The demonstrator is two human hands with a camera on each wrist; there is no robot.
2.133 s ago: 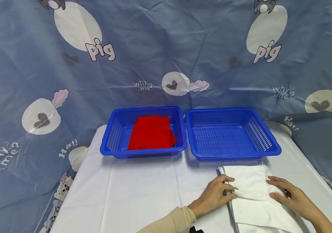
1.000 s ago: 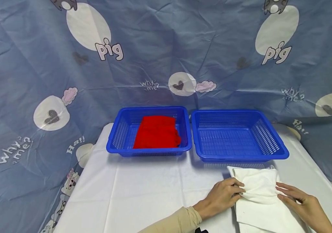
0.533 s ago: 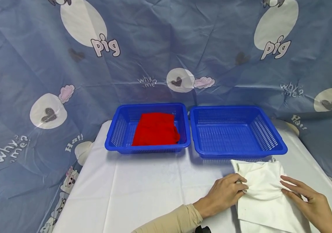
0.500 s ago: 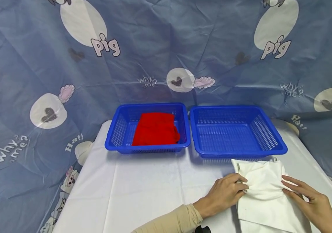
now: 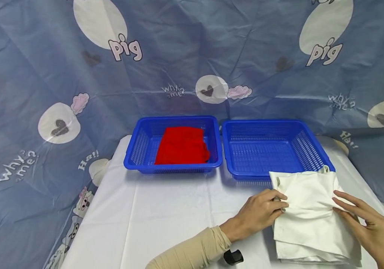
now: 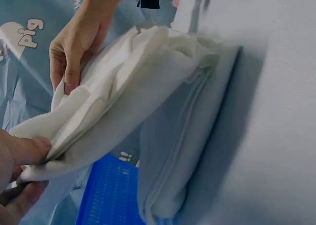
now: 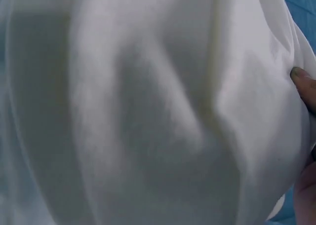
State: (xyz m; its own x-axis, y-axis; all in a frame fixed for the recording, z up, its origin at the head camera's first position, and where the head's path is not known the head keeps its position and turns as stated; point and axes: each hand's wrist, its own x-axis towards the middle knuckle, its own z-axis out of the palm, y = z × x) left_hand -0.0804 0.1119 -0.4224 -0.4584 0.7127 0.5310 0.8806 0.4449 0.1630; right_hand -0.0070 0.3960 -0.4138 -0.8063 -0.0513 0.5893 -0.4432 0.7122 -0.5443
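Observation:
A folded white cloth (image 5: 307, 220) in several layers is held between both hands at the right of the head view. Its far edge overlaps the front right rim of the right blue basket (image 5: 249, 175). My left hand (image 5: 257, 213) pinches the cloth's left side, thumb and fingertips on the folded edge. At the opposite side my right hand (image 5: 370, 220) grips it between thumb and fingers. In the left wrist view the cloth (image 6: 148, 92) sags between the hands, its layers hanging. The cloth (image 7: 163, 111) fills most of the right wrist view, blurred.
To the left stands another blue basket (image 5: 132, 167) with a folded red cloth (image 5: 182, 145) inside. Both baskets rest on a white-covered table (image 5: 165, 209). Behind hangs a blue printed curtain (image 5: 178, 45). A black device (image 5: 233, 257) shows beside the left forearm.
Both hands have raised the white cloth and carried it forward; its far edge now covers part of the right basket's front rim. The layered near end has come into view.

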